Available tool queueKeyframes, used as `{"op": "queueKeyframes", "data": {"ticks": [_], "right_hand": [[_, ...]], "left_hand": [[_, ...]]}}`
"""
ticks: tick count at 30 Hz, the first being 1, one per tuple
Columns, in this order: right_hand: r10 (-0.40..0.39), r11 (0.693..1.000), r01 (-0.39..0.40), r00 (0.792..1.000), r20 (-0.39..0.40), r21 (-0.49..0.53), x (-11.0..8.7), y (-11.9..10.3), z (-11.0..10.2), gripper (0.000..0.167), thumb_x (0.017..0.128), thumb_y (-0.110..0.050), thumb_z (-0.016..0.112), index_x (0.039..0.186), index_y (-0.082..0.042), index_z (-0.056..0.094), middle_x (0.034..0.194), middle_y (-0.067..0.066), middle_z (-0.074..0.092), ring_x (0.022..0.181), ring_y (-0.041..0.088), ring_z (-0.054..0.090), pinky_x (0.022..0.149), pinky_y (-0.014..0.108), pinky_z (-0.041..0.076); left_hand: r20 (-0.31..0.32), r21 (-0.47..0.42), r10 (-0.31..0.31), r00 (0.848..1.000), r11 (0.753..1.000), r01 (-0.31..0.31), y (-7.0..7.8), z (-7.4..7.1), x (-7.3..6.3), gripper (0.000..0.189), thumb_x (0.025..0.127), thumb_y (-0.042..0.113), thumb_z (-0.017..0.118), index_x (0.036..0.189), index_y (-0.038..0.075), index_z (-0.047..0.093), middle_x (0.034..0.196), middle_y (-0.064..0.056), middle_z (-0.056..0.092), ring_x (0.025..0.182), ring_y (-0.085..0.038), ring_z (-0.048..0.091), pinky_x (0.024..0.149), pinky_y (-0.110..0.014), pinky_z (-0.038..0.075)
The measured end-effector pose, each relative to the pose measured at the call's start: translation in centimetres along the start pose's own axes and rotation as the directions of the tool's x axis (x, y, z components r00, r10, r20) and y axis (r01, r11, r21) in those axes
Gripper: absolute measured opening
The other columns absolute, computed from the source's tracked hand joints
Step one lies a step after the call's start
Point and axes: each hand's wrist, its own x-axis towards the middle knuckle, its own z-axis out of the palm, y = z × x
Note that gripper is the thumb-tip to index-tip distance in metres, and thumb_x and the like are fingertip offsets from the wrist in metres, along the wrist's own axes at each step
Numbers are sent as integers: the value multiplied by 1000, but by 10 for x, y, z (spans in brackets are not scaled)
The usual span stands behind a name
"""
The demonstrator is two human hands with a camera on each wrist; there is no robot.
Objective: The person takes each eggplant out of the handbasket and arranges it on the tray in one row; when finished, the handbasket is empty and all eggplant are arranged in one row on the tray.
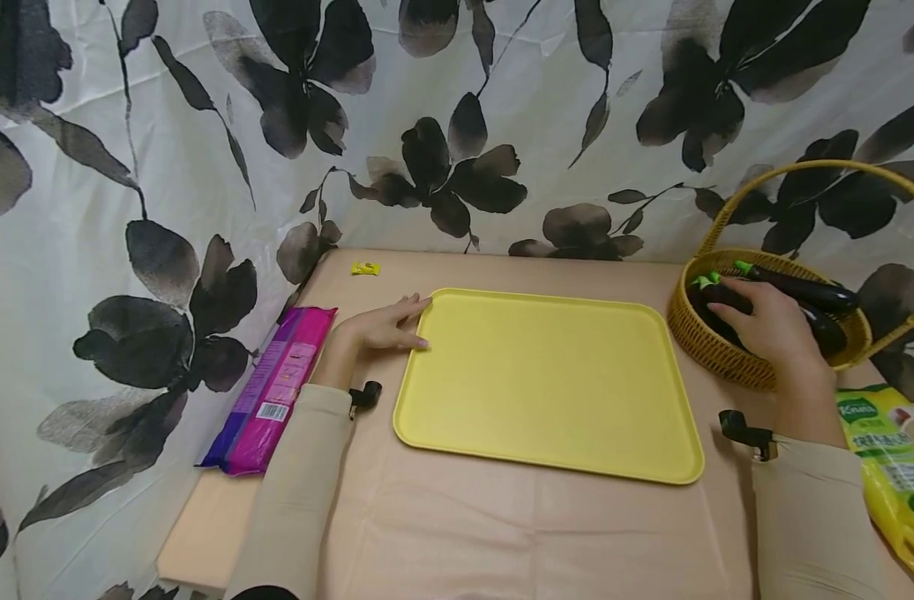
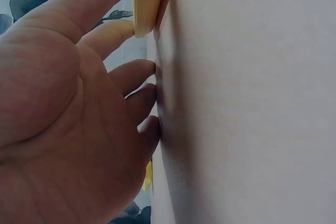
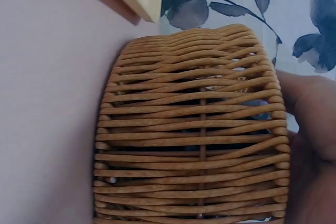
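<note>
Right hand [image 1: 771,329] down in the wicker basket [image 1: 707,346] at the desk's [image 1: 501,533] right edge, fingers draped over the eggplants [image 1: 801,292]; curled onto one or merely resting, cannot tell from here. From the right wrist view, only the basket's woven wall [image 3: 194,145] with dark shapes behind the slats. Left hand [image 1: 382,329] flat and relaxed on the desk, fingertips [image 2: 149,98] touching the near-left rim of the yellow tray [image 1: 546,379], holding nothing.

Eggplants: long, slim, glossy dark purple, green caps pointing left toward the tray, lying side by side across the basket. Probably light and fairly firm, skin smooth and likely a bit slippery; best taken around the middle of the body, not by the cap. Awkward lift past the arched handle [image 1: 801,171], perhaps.

Also about: pink snack packet [image 1: 277,392] left of the tray, small yellow wrapper [image 1: 365,268] at the back, yellow-green bag [image 1: 891,475] at far right.
</note>
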Motion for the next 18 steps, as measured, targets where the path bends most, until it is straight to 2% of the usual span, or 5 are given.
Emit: {"op": "queueKeyframes", "data": {"ticks": [6,10,18], "right_hand": [[9,997,-10,1000,-8,-76,2,2,4,66,108,-44,52,160,-7,38,153,40,40,138,67,29,109,85,16],[-9,995,7,1000,-23,-102,3,3,6,60,108,-36,56,158,-6,41,149,41,43,135,66,32,107,84,19],[1,996,-4,1000,-31,-92,2,3,10,56,108,-29,57,157,-6,44,149,42,42,138,66,27,112,83,14]], "left_hand": [[-6,-2,-7,1000,1000,7,0,0,1,100,92,51,76,169,28,16,177,-8,-3,163,-29,-10,131,-56,-2],[-7,-3,-14,1000,1000,14,0,0,2,100,92,51,76,169,27,16,177,-8,-2,163,-28,-10,131,-56,-2],[-11,-31,-27,1000,999,26,0,2,0,100,91,50,77,168,28,18,177,-8,-2,163,-27,-10,131,-56,-2]]}}
